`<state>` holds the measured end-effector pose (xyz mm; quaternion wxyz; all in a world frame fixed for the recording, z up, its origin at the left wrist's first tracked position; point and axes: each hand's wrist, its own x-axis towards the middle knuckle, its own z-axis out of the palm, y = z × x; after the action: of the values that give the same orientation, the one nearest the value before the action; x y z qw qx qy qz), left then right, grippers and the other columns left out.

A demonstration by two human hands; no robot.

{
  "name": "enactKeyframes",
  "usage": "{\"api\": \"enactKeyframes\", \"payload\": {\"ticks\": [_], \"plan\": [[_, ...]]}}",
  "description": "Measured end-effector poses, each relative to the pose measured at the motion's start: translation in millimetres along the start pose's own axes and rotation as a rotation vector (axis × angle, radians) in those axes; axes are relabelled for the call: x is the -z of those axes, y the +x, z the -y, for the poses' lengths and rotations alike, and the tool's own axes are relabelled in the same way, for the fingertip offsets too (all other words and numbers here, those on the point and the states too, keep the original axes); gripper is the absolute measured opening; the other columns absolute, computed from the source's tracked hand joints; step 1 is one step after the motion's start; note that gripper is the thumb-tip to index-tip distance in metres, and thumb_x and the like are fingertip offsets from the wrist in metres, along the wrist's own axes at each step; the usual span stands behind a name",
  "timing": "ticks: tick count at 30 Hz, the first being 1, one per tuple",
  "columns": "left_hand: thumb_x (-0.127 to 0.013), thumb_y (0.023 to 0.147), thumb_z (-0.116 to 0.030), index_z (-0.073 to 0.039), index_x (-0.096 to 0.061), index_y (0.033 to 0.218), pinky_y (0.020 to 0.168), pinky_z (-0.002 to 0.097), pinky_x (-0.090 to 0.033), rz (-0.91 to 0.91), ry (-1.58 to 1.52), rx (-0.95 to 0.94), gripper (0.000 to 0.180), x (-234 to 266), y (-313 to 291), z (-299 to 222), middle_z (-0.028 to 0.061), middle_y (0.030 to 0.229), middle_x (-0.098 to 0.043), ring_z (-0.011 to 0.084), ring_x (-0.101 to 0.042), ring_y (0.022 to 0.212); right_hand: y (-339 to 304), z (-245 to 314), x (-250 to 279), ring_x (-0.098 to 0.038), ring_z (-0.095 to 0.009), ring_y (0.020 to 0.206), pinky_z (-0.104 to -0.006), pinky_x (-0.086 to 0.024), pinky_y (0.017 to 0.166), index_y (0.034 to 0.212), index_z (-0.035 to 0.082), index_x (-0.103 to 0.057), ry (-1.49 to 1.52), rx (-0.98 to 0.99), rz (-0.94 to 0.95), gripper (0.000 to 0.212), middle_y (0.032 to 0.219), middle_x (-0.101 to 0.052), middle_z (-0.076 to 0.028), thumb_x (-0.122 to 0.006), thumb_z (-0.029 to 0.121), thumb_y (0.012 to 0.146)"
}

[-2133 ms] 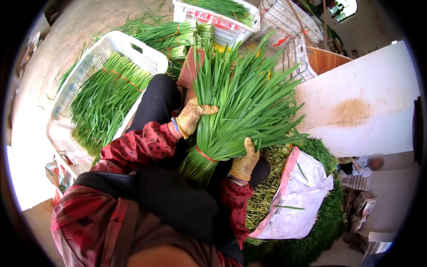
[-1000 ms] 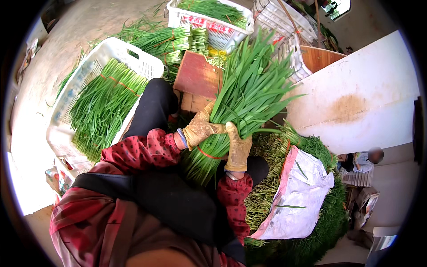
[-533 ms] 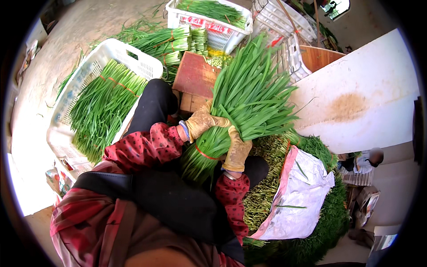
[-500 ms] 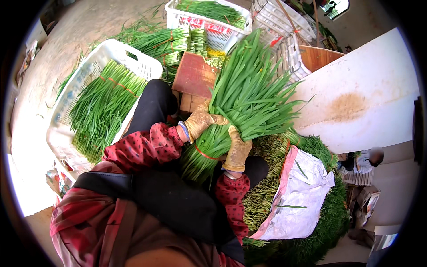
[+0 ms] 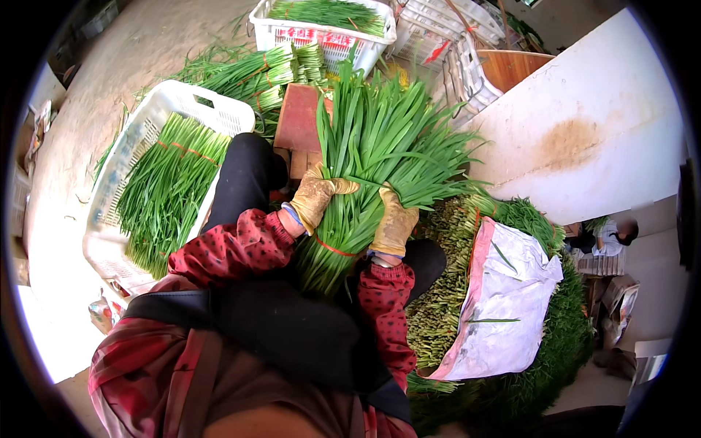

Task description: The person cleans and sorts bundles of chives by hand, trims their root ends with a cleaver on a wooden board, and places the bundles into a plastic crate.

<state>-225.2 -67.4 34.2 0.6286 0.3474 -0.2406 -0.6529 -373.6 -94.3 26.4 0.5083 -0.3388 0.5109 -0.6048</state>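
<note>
Between my knees stands a big bunch of garlic chives (image 5: 394, 139), its long flat leaves fanned out away from me. An orange-red band (image 5: 334, 247) circles its lower part. My left hand (image 5: 315, 196), in a stained yellow glove, is closed on the left side of the bunch, thumb laid across the leaves. On the other side my right hand (image 5: 396, 225), gloved alike, is closed around the bunch, its fingertips hidden in the leaves. A narrow leaf runs crosswise between the two hands.
At left a white crate (image 5: 102, 212) holds banded chives; another crate (image 5: 321, 33) stands at the back. Beyond my knee are a reddish wooden block (image 5: 298, 117) and stacked bundles (image 5: 241, 77). At right a white sack (image 5: 504, 314) covers a chive pile, below a white board (image 5: 569, 124).
Both hands keep their hold on the chives. The leaf tops have swung a little left and spread wider, and a leaf now shows across between the hands. The whole view has shifted slightly.
</note>
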Motion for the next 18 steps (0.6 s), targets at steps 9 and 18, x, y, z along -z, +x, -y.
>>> {"api": "enactKeyframes", "payload": {"ticks": [9,18], "plan": [[-0.067,0.082,0.000,-0.001,-0.060,0.120,0.079,0.0360,-0.056,-0.009,-0.068,0.055,0.039,9,0,3,0.0086,0.102,-0.069,0.0216,-0.068,0.087,-3,7,33,-0.055,-0.030,0.103,-0.0489,-0.050,0.084,0.125,-0.003,-0.050,0.026,-0.183,-0.025,0.069,0.116,-0.056,-0.016,-0.079,0.036,0.076],[-0.067,0.084,-0.004,-0.002,-0.060,0.120,0.076,0.0346,-0.056,-0.053,-0.061,0.057,0.037,17,2,5,0.0073,0.103,-0.069,0.0201,-0.067,0.086,20,110,85,-0.062,-0.014,0.088,-0.0235,-0.053,0.078,0.118,-0.001,-0.061,-0.076,0.454,-0.099,0.026,0.110,-0.065,-0.010,-0.062,0.005,0.093]]}}
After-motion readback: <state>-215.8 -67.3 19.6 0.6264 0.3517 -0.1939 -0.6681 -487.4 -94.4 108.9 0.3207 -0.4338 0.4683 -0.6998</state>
